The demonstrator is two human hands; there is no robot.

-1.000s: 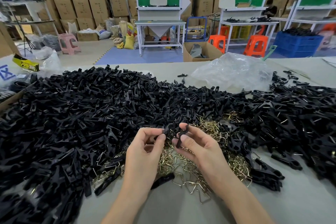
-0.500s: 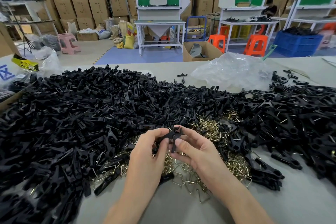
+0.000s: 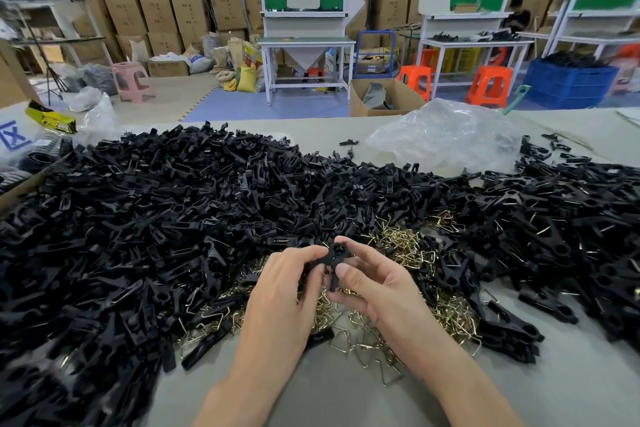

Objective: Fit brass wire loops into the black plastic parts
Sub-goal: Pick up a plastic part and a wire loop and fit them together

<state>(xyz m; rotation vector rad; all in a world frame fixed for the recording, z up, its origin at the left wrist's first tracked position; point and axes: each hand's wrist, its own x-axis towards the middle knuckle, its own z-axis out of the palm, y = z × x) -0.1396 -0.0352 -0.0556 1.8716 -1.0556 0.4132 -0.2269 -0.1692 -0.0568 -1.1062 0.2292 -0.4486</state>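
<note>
Hands [image 3: 281, 291] [image 3: 382, 288] closer around black part [image 3: 335, 254]

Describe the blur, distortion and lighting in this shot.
Head view: the left hand, right hand and the black part they hold are sharp; the black pile blurs at lower left; the wide lens bends the white workbench frames; light is soft and even, with mild glare on the clear plastic bag.

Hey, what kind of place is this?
Most likely a small factory assembly floor: a heap of black plastic parts covers the grey worktable, stacked brown cardboard boxes line the wall, and white metal workbenches stand behind.
</note>
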